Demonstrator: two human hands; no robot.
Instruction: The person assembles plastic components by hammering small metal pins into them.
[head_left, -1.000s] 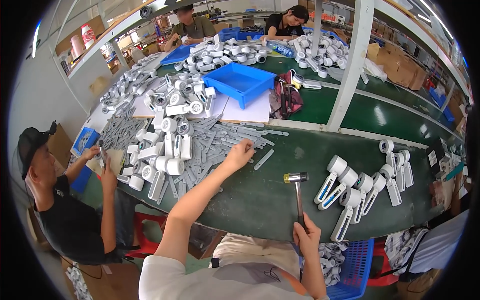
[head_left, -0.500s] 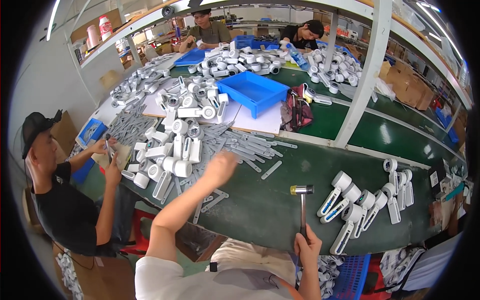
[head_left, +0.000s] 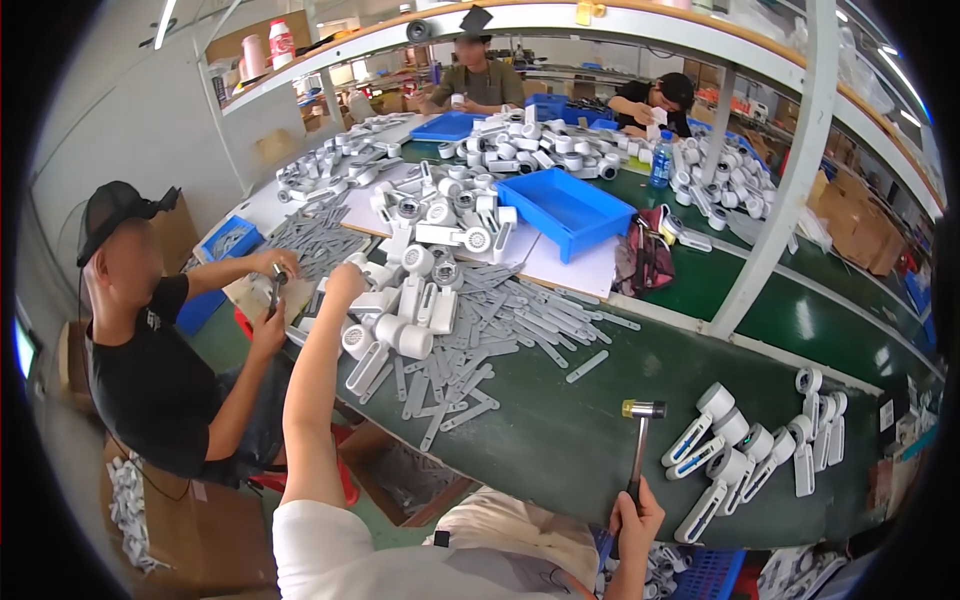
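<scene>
Left hand (head_left: 345, 283) stretched far out to pile of white plastic housings (head_left: 400, 310), fingers curled down on one, grip itself hidden. Right hand (head_left: 632, 520) clamped round handle end of small hammer (head_left: 640, 440), head resting on green bench (head_left: 560, 440), parked ready. Housings: white, round head, long flat handle; grey strips (head_left: 480, 350) scattered just right of left fingers.

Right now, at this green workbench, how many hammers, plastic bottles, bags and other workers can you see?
Yellow-tipped hammer with a dark handle, gripped in the right hand: 1
Clear plastic bottle with a blue label: 1
Dark red fabric bag: 1
Other workers: 3
Total: 6
</scene>
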